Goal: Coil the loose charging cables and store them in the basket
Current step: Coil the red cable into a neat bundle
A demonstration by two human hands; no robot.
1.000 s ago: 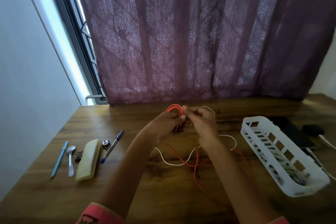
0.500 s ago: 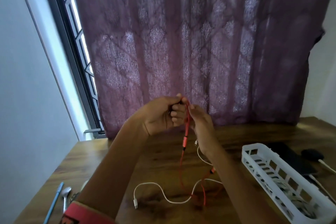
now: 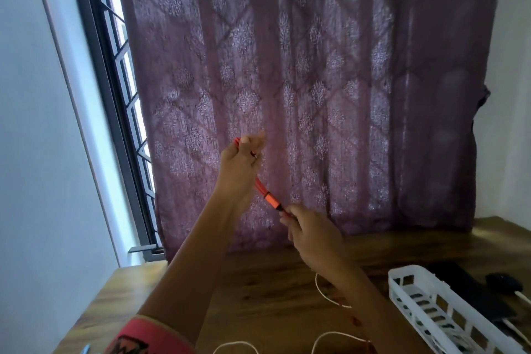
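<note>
Two hands of mine hold the orange charging cable [image 3: 269, 198] in the air, up and left of the white basket [image 3: 400, 277]: my left hand [image 3: 240, 162] grips its folded loops, while my right hand [image 3: 311, 234], lower and nearer the basket, pinches its end. A white cable [image 3: 318, 287] lies loose on the wooden table [image 3: 267, 282], left of the basket.

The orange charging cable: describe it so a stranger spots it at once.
Find the purple patterned curtain behind the wooden table. Before it, the left hand and right hand hold the orange charging cable. Unlike the thin white cable on the table, it is raised.
</note>
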